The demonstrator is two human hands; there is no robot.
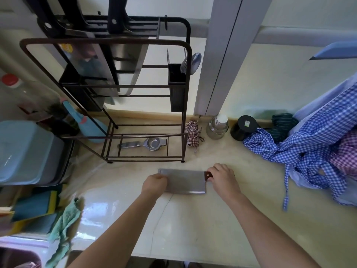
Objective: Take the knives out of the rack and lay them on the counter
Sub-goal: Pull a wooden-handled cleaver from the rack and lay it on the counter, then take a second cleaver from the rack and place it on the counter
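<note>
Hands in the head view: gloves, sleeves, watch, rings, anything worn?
Nothing worn that shows. The left hand and right hand are bare, no gloves. Both forearms are uncovered from the wrist down to the bottom edge of the picture, so no sleeve or cuff is in view. No watch, band or bracelet on either wrist. No ring is visible, though the fingers are partly curled out of sight.

Pale wall [270, 78], grey pillar [222, 55], glossy beige counter [193, 219]
</note>
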